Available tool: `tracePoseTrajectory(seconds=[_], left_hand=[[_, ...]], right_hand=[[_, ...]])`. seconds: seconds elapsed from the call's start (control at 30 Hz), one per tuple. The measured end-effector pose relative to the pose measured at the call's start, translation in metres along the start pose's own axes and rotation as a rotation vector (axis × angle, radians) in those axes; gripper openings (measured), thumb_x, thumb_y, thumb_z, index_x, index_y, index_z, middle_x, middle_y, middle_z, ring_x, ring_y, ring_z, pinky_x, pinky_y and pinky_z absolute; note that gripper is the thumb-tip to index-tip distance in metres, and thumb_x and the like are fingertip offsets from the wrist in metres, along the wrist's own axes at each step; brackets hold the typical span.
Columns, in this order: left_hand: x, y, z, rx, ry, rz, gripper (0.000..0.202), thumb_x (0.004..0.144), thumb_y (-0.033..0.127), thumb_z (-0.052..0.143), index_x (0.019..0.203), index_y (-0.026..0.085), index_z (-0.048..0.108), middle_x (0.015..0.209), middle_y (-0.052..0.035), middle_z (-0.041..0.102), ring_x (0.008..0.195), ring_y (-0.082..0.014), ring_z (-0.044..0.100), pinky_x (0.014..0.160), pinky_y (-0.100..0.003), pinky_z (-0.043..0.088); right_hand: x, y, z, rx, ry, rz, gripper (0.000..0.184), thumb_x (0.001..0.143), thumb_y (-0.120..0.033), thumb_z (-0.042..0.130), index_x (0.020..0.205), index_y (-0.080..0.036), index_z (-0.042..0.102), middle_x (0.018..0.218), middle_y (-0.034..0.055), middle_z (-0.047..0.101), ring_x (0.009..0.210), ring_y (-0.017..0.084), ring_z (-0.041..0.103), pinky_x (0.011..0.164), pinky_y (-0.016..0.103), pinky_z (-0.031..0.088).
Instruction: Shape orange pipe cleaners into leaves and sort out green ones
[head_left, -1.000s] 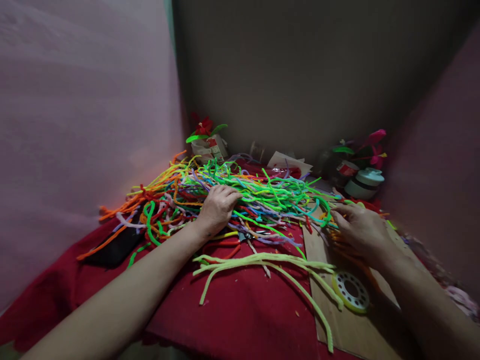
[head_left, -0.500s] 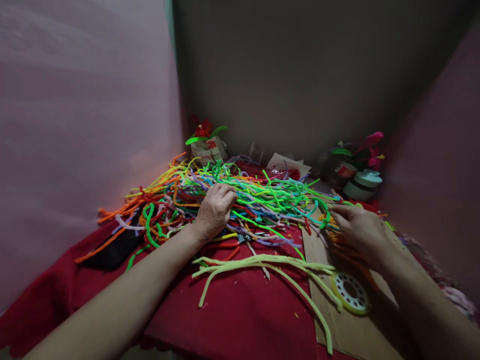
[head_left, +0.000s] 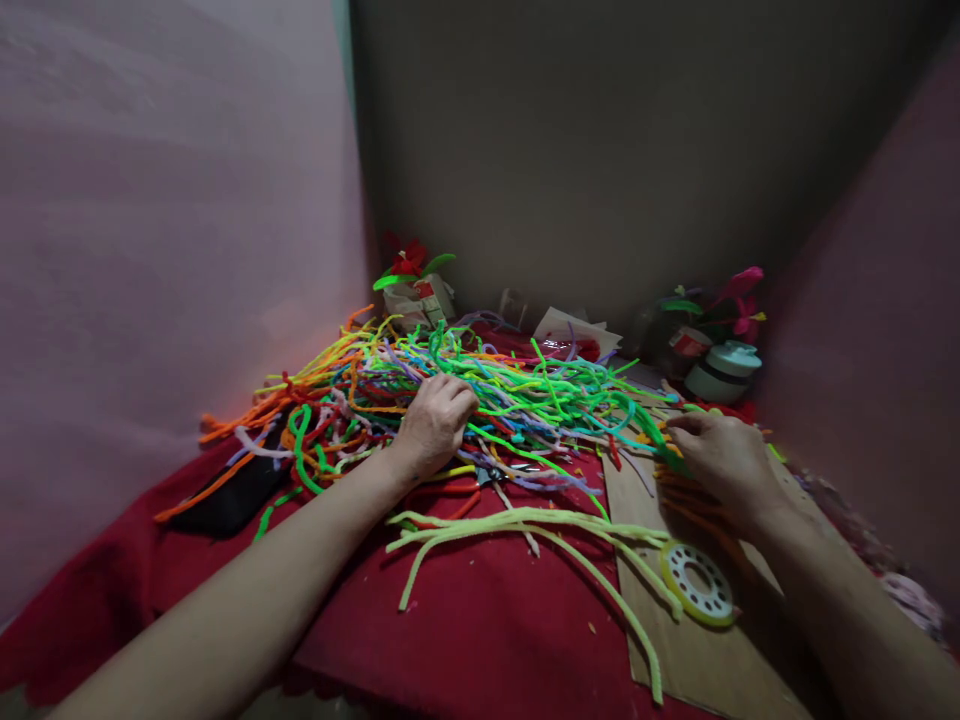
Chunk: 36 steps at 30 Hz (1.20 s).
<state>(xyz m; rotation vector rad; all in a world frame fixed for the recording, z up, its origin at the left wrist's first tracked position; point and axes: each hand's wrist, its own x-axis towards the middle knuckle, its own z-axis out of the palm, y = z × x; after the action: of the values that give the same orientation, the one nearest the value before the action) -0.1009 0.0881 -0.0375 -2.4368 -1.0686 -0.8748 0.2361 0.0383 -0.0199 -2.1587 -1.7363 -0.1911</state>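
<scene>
A big tangled pile of colourful pipe cleaners (head_left: 517, 385) spreads over the table, mostly green in the middle and orange at the left. My left hand (head_left: 439, 420) rests at its near edge, fingers curled into the strands; the fingertips are hidden. At the pile's right end, my right hand (head_left: 724, 460) is closed on green pipe cleaners (head_left: 652, 428), which bend back towards the heap. Several pale yellow-green pipe cleaners (head_left: 517, 520) lie loose in front, their right ends over a cardboard sheet (head_left: 697, 665).
Beside my right forearm lies a yellow-rimmed tape spool (head_left: 699, 583). A lidded pale jar (head_left: 724, 372) stands at the back right near pink flowers (head_left: 744, 300). Red flowers (head_left: 407, 258) are at the back left. A black flat item (head_left: 232, 500) lies on the red cloth (head_left: 465, 650).
The green strands at my right hand have shifted from a rounded loop to a straighter slanting bunch. My left hand has hardly moved.
</scene>
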Motion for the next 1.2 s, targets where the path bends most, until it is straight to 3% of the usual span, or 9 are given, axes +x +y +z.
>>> tracePoseTrajectory(seconds=[0.2, 0.33, 0.47, 0.57, 0.63, 0.7, 0.9, 1.03, 1.2], left_hand=[[-0.002, 0.000, 0.002, -0.020, -0.020, -0.015, 0.015, 0.084, 0.015, 0.044, 0.082, 0.017, 0.059, 0.086, -0.0066, 0.061, 0.082, -0.0190, 0.046, 0.078, -0.035, 0.039], [0.002, 0.004, -0.003, -0.099, 0.068, -0.053, 0.016, 0.086, 0.022, 0.045, 0.091, 0.017, 0.059, 0.093, -0.0068, 0.060, 0.089, -0.0191, 0.049, 0.083, -0.036, 0.040], [0.027, 0.007, -0.004, -0.159, 0.128, -0.036, 0.023, 0.086, 0.016, 0.041, 0.100, 0.017, 0.060, 0.103, -0.0081, 0.059, 0.097, -0.0190, 0.049, 0.087, -0.035, 0.040], [0.060, 0.009, 0.004, -0.166, 0.025, -0.075, 0.028, 0.082, 0.010, 0.040, 0.099, 0.017, 0.062, 0.104, -0.0080, 0.061, 0.097, -0.0201, 0.051, 0.087, -0.035, 0.040], [0.082, 0.009, 0.014, -0.166, -0.128, -0.187, 0.029, 0.079, 0.009, 0.043, 0.097, 0.018, 0.065, 0.104, -0.0078, 0.063, 0.098, -0.0213, 0.052, 0.088, -0.036, 0.038], [0.100, 0.009, 0.026, -0.177, -0.221, -0.239, 0.027, 0.077, 0.011, 0.046, 0.090, 0.019, 0.068, 0.092, -0.0074, 0.067, 0.088, -0.0210, 0.057, 0.082, -0.034, 0.041], [0.121, 0.008, 0.051, -0.240, -0.419, -0.276, 0.009, 0.061, 0.023, 0.066, 0.069, 0.024, 0.072, 0.066, -0.0038, 0.068, 0.068, -0.0202, 0.062, 0.059, -0.025, 0.041], [0.117, 0.010, 0.051, -0.273, -0.474, -0.267, 0.004, 0.057, 0.022, 0.069, 0.060, 0.022, 0.070, 0.055, -0.0029, 0.064, 0.061, -0.0205, 0.060, 0.056, -0.026, 0.040], [0.107, 0.015, 0.046, -0.311, -0.357, -0.278, 0.008, 0.061, 0.014, 0.061, 0.062, 0.020, 0.066, 0.062, -0.0041, 0.064, 0.069, -0.0218, 0.060, 0.067, -0.030, 0.041]], right_hand=[[0.002, 0.002, 0.018, -0.042, -0.079, -0.089, 0.027, 0.072, -0.027, 0.050, 0.087, -0.023, 0.072, 0.073, 0.0057, 0.070, 0.068, 0.022, 0.063, 0.057, 0.028, 0.039], [0.003, 0.004, 0.023, -0.050, 0.005, -0.071, 0.031, 0.070, -0.017, 0.047, 0.087, -0.021, 0.072, 0.081, 0.0069, 0.071, 0.073, 0.022, 0.062, 0.061, 0.028, 0.041], [0.002, 0.003, 0.016, -0.002, 0.125, -0.017, 0.034, 0.073, -0.019, 0.043, 0.090, -0.017, 0.072, 0.089, 0.0104, 0.070, 0.077, 0.023, 0.062, 0.067, 0.031, 0.045], [0.000, 0.003, 0.012, 0.079, 0.266, -0.006, 0.035, 0.073, -0.019, 0.042, 0.092, -0.014, 0.071, 0.089, 0.0119, 0.069, 0.078, 0.024, 0.062, 0.072, 0.033, 0.046], [0.000, 0.003, 0.010, 0.126, 0.318, 0.000, 0.036, 0.072, -0.020, 0.042, 0.093, -0.012, 0.070, 0.088, 0.0128, 0.068, 0.079, 0.024, 0.062, 0.074, 0.034, 0.046], [0.000, 0.003, 0.010, 0.165, 0.342, 0.019, 0.036, 0.072, -0.021, 0.041, 0.093, -0.012, 0.070, 0.088, 0.0128, 0.068, 0.079, 0.024, 0.062, 0.073, 0.034, 0.046], [-0.002, -0.001, 0.014, 0.129, 0.188, 0.015, 0.035, 0.075, -0.023, 0.041, 0.094, -0.013, 0.069, 0.087, 0.0130, 0.069, 0.078, 0.025, 0.063, 0.070, 0.034, 0.045], [-0.004, -0.004, 0.014, 0.011, 0.071, 0.012, 0.034, 0.078, -0.028, 0.042, 0.096, -0.017, 0.069, 0.089, 0.0133, 0.068, 0.078, 0.027, 0.062, 0.065, 0.035, 0.044], [-0.008, -0.007, 0.011, 0.034, 0.201, -0.067, 0.031, 0.080, -0.029, 0.044, 0.093, -0.016, 0.069, 0.093, 0.0139, 0.061, 0.092, 0.027, 0.056, 0.074, 0.036, 0.044]])
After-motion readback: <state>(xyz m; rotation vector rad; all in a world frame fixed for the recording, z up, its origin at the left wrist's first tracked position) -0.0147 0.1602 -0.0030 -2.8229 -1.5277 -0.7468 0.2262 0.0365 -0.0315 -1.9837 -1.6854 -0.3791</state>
